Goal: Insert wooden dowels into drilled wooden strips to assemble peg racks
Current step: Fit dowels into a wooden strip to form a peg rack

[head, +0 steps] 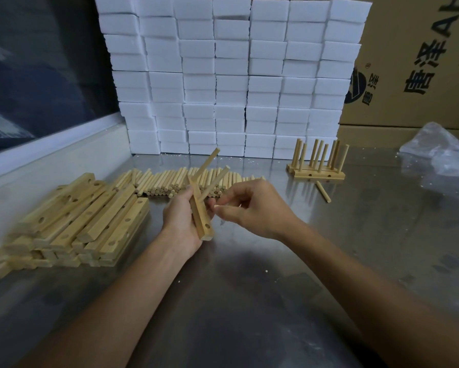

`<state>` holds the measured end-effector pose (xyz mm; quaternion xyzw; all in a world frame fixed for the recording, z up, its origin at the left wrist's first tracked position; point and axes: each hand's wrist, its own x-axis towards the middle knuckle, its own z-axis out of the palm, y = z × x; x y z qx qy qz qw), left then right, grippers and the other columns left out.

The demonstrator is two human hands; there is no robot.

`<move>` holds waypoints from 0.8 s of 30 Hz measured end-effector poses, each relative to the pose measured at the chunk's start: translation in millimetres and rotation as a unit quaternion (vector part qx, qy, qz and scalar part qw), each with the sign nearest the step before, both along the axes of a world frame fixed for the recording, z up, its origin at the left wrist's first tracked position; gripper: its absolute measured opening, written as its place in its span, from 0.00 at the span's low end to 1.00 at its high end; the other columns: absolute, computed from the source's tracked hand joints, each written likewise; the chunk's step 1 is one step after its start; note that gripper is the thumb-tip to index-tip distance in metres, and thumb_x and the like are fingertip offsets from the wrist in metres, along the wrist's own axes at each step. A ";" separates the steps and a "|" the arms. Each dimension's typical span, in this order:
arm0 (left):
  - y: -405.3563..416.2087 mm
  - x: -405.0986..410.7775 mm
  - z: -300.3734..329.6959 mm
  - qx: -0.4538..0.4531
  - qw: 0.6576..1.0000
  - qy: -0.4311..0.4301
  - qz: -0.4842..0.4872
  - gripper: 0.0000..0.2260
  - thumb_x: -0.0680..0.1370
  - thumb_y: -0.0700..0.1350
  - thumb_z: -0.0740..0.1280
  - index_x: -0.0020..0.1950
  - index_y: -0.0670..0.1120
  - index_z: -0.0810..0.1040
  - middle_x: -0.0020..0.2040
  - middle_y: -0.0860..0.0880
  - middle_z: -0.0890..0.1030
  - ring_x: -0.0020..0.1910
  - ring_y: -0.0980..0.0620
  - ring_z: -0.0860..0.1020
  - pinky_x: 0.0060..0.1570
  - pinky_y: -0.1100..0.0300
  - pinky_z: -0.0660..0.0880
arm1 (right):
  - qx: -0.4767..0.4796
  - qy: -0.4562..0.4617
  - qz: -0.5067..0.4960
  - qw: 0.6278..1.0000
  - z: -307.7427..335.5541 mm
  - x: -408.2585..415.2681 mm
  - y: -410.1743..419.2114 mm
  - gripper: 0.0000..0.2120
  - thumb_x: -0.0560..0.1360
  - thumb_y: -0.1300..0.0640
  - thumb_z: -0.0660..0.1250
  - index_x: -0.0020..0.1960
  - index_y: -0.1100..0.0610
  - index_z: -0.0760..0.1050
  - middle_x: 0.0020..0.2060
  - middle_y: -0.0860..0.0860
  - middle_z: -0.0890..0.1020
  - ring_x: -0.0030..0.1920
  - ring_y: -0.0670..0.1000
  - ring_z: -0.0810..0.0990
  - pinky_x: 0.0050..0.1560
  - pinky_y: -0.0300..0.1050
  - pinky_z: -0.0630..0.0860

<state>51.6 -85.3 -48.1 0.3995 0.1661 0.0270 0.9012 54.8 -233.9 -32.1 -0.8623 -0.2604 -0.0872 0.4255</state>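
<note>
At the far left a pile of drilled wooden strips (71,219) lies stacked on the steel surface (262,301), close to its raised left edge. Just right of it, a heap of loose dowels (170,183) runs along the back, in front of a wall of white foam blocks (231,75). In the middle the left hand (182,221) holds one strip (200,216) above the surface, fingers and thumb curled round its narrow sides; two dowels (213,181) already stand in the strip's far holes, slanting up and away, and a nearer hole shows open by the lower end. The right hand (252,208), just beside the strip, pinches a single dowel (217,206) between thumb and fingertips, its pale end pointing at the strip's face. Right of the hands a stray dowel (323,191) lies alone, near finished peg racks (317,166) standing at the back. Crumpled clear plastic (440,152) sits at the far right before cardboard cartons (414,62). The near part of the surface shows bare metal under both forearms.
</note>
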 end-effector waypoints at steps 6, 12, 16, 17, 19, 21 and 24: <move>-0.9 1.7 0.0 -0.004 1.000 0.007 -0.025 0.19 0.83 0.49 0.62 0.69 0.40 0.75 0.56 0.40 0.79 0.53 0.43 0.77 0.54 0.51 0.78 | -0.125 -0.046 0.021 0.991 6.9 -9.1 7.6 0.04 0.69 0.49 0.75 0.42 0.47 0.82 0.36 0.42 0.82 0.39 0.45 0.79 0.42 0.49 0.78; 3.2 5.9 -3.6 -0.008 0.999 0.007 -0.041 0.22 0.83 0.51 0.61 0.71 0.39 0.72 0.35 0.45 0.74 0.31 0.51 0.73 0.28 0.60 0.74 | -0.124 -0.033 0.073 0.989 8.0 -11.1 5.9 0.05 0.74 0.54 0.73 0.48 0.50 0.86 0.40 0.45 0.85 0.39 0.40 0.79 0.43 0.45 0.76; 5.9 7.5 -5.2 0.005 0.999 0.007 -0.032 0.21 0.83 0.52 0.62 0.70 0.40 0.73 0.33 0.46 0.74 0.28 0.52 0.72 0.24 0.62 0.73 | -0.143 -0.033 0.080 0.986 9.4 -11.5 8.3 0.09 0.74 0.58 0.71 0.53 0.53 0.85 0.48 0.47 0.86 0.52 0.43 0.82 0.54 0.49 0.80; 6.0 7.9 -5.5 0.006 1.000 0.006 -0.030 0.21 0.83 0.52 0.62 0.70 0.40 0.74 0.32 0.46 0.74 0.28 0.52 0.73 0.25 0.62 0.73 | -0.144 -0.032 0.080 0.986 10.0 -11.7 8.2 0.09 0.74 0.58 0.71 0.53 0.53 0.85 0.49 0.47 0.86 0.55 0.43 0.82 0.55 0.49 0.80; 6.0 8.2 -5.8 0.010 1.000 0.005 -0.028 0.19 0.83 0.52 0.62 0.66 0.39 0.75 0.32 0.46 0.74 0.27 0.52 0.73 0.26 0.62 0.74 | -0.155 -0.038 0.077 0.984 10.7 -13.2 7.9 0.08 0.74 0.58 0.72 0.53 0.54 0.85 0.50 0.47 0.86 0.57 0.42 0.81 0.56 0.48 0.80; 6.0 7.9 -6.0 0.018 0.999 0.002 -0.030 0.15 0.83 0.51 0.62 0.60 0.40 0.76 0.31 0.47 0.74 0.25 0.53 0.72 0.24 0.63 0.72 | -0.167 -0.051 0.072 0.982 11.7 -14.4 8.3 0.07 0.73 0.58 0.73 0.51 0.54 0.85 0.49 0.47 0.86 0.57 0.43 0.81 0.57 0.49 0.79; 4.6 7.4 -7.4 0.023 0.999 -0.007 -0.048 0.12 0.83 0.51 0.62 0.57 0.43 0.75 0.33 0.47 0.72 0.24 0.53 0.70 0.22 0.62 0.69 | -0.217 -0.056 0.058 0.973 15.6 -16.0 9.8 0.07 0.73 0.57 0.74 0.51 0.52 0.84 0.50 0.45 0.85 0.55 0.47 0.82 0.55 0.51 0.79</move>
